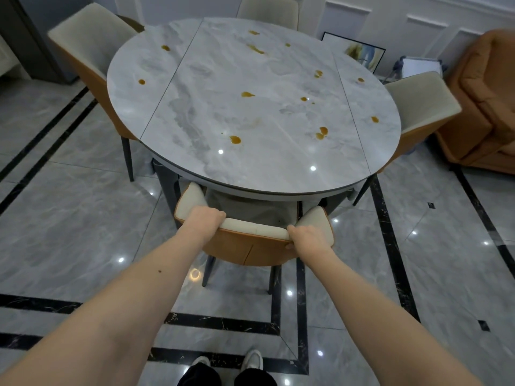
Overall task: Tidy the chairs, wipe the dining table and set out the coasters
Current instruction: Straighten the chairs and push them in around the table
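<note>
Both hands grip the backrest of the near chair at the round dining table.

The left hand (206,218) curls over the cream top edge of the near chair (252,247) at its left corner; the right hand (306,237) grips the same edge toward the right, thumb on the orange rear shell. The chair's seat sits under the near rim of the dining table (278,162). The grey marble-pattern tabletop carries scattered amber spills (235,139) across its centre and right portion. Three further chairs stand at the table: the left chair (92,51), the far chair (269,8) and the right chair (420,101). An orange sofa (485,107) stands against the right wall, with a framed picture (359,51) leaning on the wall behind the table. No coasters are visible.
</note>
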{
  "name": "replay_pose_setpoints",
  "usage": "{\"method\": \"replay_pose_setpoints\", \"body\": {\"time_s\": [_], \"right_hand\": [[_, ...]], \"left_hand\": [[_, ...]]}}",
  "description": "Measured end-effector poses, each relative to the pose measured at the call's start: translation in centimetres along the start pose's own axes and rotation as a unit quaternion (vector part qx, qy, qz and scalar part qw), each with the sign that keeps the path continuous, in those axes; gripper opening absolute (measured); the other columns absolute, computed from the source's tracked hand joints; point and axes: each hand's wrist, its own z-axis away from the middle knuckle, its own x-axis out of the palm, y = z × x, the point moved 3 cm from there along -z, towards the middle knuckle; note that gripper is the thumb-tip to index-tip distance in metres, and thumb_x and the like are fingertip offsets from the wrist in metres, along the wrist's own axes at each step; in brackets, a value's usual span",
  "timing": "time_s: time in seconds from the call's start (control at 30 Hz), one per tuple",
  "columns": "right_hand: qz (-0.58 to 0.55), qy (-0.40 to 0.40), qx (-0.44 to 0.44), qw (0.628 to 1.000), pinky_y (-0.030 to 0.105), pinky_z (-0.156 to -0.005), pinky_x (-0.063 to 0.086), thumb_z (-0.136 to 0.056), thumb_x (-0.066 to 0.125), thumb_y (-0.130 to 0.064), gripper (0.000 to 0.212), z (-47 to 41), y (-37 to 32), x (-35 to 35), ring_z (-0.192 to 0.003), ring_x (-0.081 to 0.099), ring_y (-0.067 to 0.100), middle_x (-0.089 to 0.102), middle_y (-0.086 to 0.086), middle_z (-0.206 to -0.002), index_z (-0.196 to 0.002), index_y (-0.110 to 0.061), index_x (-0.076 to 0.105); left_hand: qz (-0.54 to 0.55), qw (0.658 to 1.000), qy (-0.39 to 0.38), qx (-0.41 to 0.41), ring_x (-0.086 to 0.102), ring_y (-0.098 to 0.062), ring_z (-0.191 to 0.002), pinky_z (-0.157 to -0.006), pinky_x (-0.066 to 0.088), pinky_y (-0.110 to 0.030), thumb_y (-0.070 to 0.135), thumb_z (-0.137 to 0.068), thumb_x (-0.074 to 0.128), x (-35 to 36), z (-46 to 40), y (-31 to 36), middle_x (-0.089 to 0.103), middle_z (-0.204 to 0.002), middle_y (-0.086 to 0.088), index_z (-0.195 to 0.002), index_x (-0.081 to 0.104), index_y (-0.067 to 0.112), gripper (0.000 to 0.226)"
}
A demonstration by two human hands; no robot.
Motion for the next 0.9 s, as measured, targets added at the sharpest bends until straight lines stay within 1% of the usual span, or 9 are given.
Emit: {"method": "replay_pose_setpoints", "body": {"time_s": [0.07, 0.17, 0.3, 0.5, 0.67, 0.8, 0.9], "right_hand": [[-0.002, -0.005, 0.002, 1.0, 0.035, -0.077, 0.052, -0.096, 0.051, -0.029, 0.025, -0.2, 0.2, 0.0, -0.093, 0.062, 0.023, 0.063, 0.005, -0.104, -0.116, -0.014, 0.047], [0.004, -0.009, 0.003, 1.0, 0.035, -0.077, 0.05, -0.096, 0.051, -0.031, 0.026, -0.5, 0.7, -0.1, -0.094, 0.062, 0.024, 0.063, 0.006, -0.105, -0.116, -0.015, 0.046], [0.004, -0.011, 0.002, 1.0, 0.036, -0.082, 0.052, -0.096, 0.05, -0.031, 0.027, -0.8, 1.0, -0.1, -0.097, 0.062, 0.025, 0.063, 0.007, -0.107, -0.116, -0.014, 0.047], [0.006, -0.003, 0.003, 1.0, 0.034, -0.079, 0.05, -0.097, 0.05, -0.03, 0.026, -0.8, 1.1, 0.0, -0.095, 0.062, 0.024, 0.063, 0.006, -0.107, -0.118, -0.015, 0.047], [0.003, -0.002, 0.003, 1.0, 0.035, -0.08, 0.052, -0.096, 0.051, -0.029, 0.026, -0.7, 1.0, 0.1, -0.095, 0.063, 0.024, 0.063, 0.006, -0.106, -0.117, -0.014, 0.048], [0.01, -0.005, -0.002, 1.0, 0.035, -0.078, 0.051, -0.097, 0.05, -0.03, 0.026, -0.7, 1.1, 0.1, -0.094, 0.063, 0.024, 0.064, 0.006, -0.106, -0.117, -0.014, 0.047], [0.011, -0.012, -0.006, 1.0, 0.035, -0.078, 0.051, -0.097, 0.05, -0.029, 0.026, -0.8, 1.2, 0.1, -0.096, 0.063, 0.024, 0.063, 0.006, -0.108, -0.118, -0.014, 0.047]], "left_hand": [[0.0, 1.0, 0.001, -0.003, 0.061, -0.023, -0.1, -0.073, 0.042, -0.03, 0.014, -0.09, 0.055, -0.1, -0.1, 0.1, 0.063, -0.106, -0.004, -0.111, 0.052, 0.017, 0.021], [0.001, 1.0, 0.005, -0.002, 0.061, -0.023, -0.1, -0.072, 0.041, -0.03, 0.012, -0.091, 0.053, -0.2, -0.4, 0.4, 0.063, -0.106, -0.004, -0.112, 0.052, 0.017, 0.021], [0.009, 1.0, 0.01, -0.006, 0.061, -0.024, -0.101, -0.075, 0.042, -0.031, 0.012, -0.091, 0.053, -0.2, -0.6, 0.6, 0.063, -0.107, -0.004, -0.111, 0.052, 0.017, 0.022], [0.011, 1.0, 0.003, -0.014, 0.061, -0.023, -0.102, -0.08, 0.045, -0.031, 0.013, -0.091, 0.052, -0.1, -0.7, 0.8, 0.063, -0.108, -0.004, -0.111, 0.053, 0.018, 0.02], [-0.004, 1.0, -0.003, -0.006, 0.061, -0.022, -0.103, -0.083, 0.046, -0.031, 0.014, -0.092, 0.053, 0.2, -0.8, 0.9, 0.064, -0.108, -0.003, -0.11, 0.056, 0.018, 0.019], [-0.012, 1.0, -0.001, 0.002, 0.061, -0.022, -0.102, -0.081, 0.046, -0.031, 0.014, -0.092, 0.051, 0.3, -0.8, 0.8, 0.064, -0.108, -0.003, -0.108, 0.057, 0.017, 0.018], [-0.012, 1.0, 0.0, 0.004, 0.061, -0.021, -0.101, -0.081, 0.046, -0.03, 0.013, -0.092, 0.052, 0.3, -0.8, 0.8, 0.064, -0.106, -0.002, -0.107, 0.058, 0.018, 0.017]]}}
